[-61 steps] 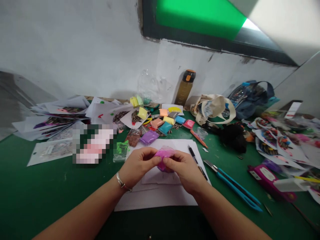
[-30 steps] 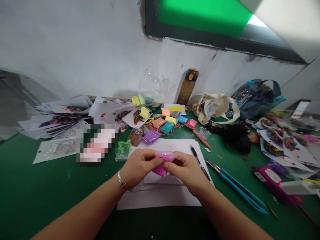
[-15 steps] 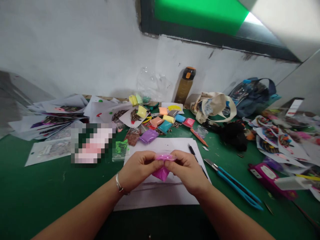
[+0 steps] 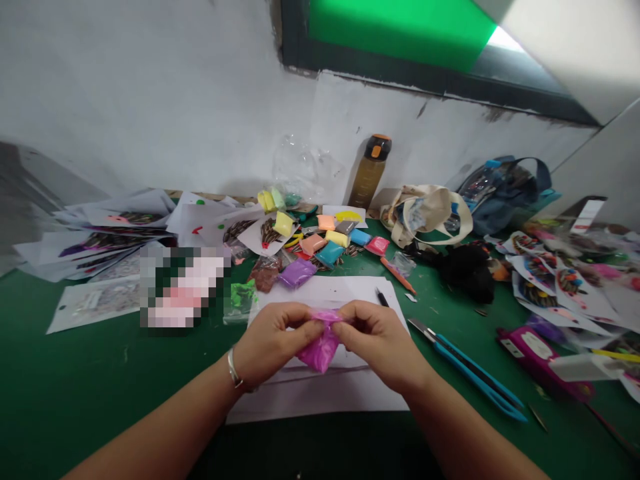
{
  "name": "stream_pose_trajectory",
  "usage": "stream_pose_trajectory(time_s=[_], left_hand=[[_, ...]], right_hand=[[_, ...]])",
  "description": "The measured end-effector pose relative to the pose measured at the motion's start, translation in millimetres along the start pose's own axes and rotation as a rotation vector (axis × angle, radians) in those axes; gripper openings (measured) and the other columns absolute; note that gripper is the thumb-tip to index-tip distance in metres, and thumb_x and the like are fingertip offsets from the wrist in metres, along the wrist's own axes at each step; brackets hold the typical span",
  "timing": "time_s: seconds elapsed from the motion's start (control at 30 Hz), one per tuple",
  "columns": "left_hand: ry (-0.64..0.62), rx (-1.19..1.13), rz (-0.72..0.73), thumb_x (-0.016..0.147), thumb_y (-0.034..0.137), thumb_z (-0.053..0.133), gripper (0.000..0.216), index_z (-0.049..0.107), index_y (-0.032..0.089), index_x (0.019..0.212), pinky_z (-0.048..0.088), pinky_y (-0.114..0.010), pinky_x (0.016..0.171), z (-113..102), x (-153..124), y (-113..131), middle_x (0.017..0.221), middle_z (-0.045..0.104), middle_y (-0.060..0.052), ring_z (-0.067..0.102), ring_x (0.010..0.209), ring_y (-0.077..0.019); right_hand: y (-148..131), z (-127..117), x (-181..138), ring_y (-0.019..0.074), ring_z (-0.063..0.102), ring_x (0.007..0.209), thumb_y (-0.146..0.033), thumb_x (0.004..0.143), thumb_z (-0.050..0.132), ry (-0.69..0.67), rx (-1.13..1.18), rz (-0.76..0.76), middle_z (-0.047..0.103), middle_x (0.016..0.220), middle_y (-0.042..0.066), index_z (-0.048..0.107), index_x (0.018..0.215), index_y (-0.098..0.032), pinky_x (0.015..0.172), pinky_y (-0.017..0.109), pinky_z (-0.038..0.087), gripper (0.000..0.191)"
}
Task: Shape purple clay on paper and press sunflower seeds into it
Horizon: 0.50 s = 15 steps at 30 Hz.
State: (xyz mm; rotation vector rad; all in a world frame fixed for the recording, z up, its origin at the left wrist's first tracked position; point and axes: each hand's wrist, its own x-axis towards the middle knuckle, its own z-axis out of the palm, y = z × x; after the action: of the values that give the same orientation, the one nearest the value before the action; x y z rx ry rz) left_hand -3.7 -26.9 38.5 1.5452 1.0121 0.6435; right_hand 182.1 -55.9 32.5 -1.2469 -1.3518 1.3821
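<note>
Both hands pinch the top of a small clear packet of pink material (image 4: 320, 347), held just above white paper sheets (image 4: 350, 393) on the green table (image 4: 75, 393). My left hand (image 4: 273, 340) grips the packet's left top corner, a metal bracelet on its wrist. My right hand (image 4: 380, 340) grips the right top corner. The pink bulk hangs down between the thumbs. A black pen (image 4: 383, 297) lies on the paper just behind my right hand.
Several small coloured packets (image 4: 320, 247) lie behind the paper, with printed sheets (image 4: 110, 237) at the left. A blue craft knife (image 4: 470, 377) lies right of the paper. A bottle (image 4: 369, 173), a tote bag (image 4: 425, 213) and a blue bag (image 4: 505, 190) stand by the wall.
The pink packet has been turned and stretched: it now hangs lower between my thumbs, held by its top edge. My hands have stayed over the paper.
</note>
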Motion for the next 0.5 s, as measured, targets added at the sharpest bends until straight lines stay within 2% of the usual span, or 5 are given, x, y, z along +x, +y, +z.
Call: stream_pose_trajectory(time_s=[0.17,0.33,0.5], left_hand=[[-0.049,-0.064,-0.045,0.077,0.042,0.064,0.03,0.069,0.013,0.082,0.042,-0.022,0.056,2.7,1.2,-0.6,0.07,0.063,-0.002,0.052,0.062,-0.0129],[-0.018,-0.013,-0.03,0.079,0.043,0.062,0.03,0.072,0.015,0.077,0.035,-0.019,0.047,-0.3,-0.8,3.6,0.06,0.058,0.0,0.046,0.054,-0.0106],[-0.018,0.077,-0.009,0.081,0.041,0.06,0.03,0.072,0.015,0.072,0.037,-0.019,0.05,-3.2,-1.7,7.1,0.062,0.06,0.0,0.048,0.056,-0.0111]], right_hand=[[-0.6,1.1,-0.9,0.0095,0.042,0.058,-0.029,0.075,0.066,0.009,0.008,0.011,0.05,0.061,-0.003,0.06,0.069,-0.017,0.053,0.023,0.032,0.015],[-1.7,-1.1,-0.5,0.0106,0.046,0.06,-0.032,0.077,0.067,-0.063,0.0,0.016,0.055,0.067,-0.002,0.065,0.077,-0.017,0.054,0.023,0.035,0.015],[-6.7,-5.6,-1.6,0.0122,0.049,0.064,-0.037,0.081,0.063,-0.107,-0.028,-0.013,0.058,0.07,0.0,0.067,0.081,-0.018,0.058,0.025,0.039,0.019]])
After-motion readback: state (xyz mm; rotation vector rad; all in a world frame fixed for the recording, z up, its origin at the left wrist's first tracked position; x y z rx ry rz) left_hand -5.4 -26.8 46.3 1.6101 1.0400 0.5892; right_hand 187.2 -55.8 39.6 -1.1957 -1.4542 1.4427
